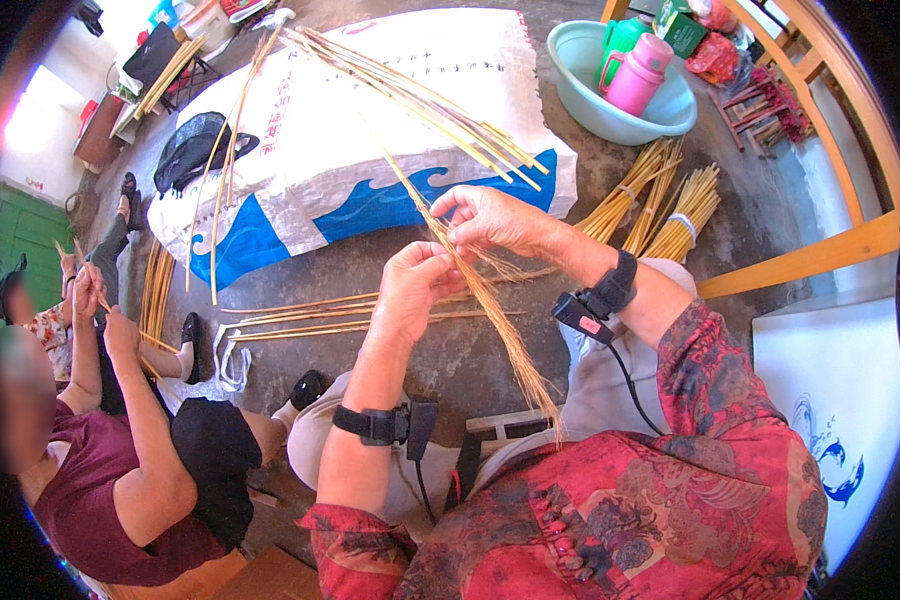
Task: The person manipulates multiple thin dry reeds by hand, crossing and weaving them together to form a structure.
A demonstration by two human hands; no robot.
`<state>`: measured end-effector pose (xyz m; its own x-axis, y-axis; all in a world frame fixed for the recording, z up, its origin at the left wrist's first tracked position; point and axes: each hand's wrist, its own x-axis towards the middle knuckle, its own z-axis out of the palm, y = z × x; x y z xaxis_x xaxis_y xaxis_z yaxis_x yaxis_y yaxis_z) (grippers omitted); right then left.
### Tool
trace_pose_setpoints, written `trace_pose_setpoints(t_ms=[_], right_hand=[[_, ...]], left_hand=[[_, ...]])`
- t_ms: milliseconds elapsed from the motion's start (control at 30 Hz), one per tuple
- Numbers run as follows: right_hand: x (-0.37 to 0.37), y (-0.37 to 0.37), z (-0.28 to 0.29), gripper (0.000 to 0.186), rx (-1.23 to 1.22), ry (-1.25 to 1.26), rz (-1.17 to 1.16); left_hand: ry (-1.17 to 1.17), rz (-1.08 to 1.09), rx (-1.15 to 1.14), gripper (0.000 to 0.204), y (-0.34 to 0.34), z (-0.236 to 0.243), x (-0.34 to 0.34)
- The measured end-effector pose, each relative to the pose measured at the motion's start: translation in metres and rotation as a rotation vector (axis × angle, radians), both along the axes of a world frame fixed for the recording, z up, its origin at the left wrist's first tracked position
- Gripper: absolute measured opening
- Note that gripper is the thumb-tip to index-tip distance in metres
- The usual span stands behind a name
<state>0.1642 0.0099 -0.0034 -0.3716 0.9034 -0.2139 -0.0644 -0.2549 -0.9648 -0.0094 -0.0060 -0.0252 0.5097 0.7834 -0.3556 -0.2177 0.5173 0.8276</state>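
A dry straw stalk [498,318] with a frayed, brush-like end slants across my lap, its thin end pointing away from me. My left hand [416,288] pinches it near the middle. Just beyond, my right hand [492,222] has its thumb and forefinger closed on the same stalk; the exact fingertip contact is partly hidden. Beneath my hands, several loose stalks [315,326] lie on the floor. A white woven sack [400,130] with blue wave shapes is spread ahead, with long yellow stalks [420,95] on top of it.
Tied straw bundles [685,215] lie to the right, below a pale blue basin [580,85] holding a pink jug [638,75]. A wooden frame [810,252] and white box [840,390] stand at the right. A co-worker [130,470] sits close on my left. A black cap [195,150] rests on the sack.
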Motion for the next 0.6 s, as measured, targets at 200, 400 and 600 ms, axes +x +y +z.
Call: trace_pose_setpoints(t_ms=[200, 400, 600], right_hand=[[0.0014, -0.0001, 0.0014, 0.041, -0.01, 0.03, 0.012], [0.0028, 0.0005, 0.0005, 0.041, -0.007, -0.002, 0.009], [0.004, 0.0018, -0.0027, 0.044, -0.036, 0.013, 0.008]], left_hand=[[-0.043, -0.006, 0.0, 0.002, 0.0001, 0.0065, 0.0015], [-0.072, 0.009, 0.002, 0.002, 0.0017, 0.0024, 0.003], [0.006, 0.051, -0.016, 0.002, 0.0028, 0.0049, 0.0066]])
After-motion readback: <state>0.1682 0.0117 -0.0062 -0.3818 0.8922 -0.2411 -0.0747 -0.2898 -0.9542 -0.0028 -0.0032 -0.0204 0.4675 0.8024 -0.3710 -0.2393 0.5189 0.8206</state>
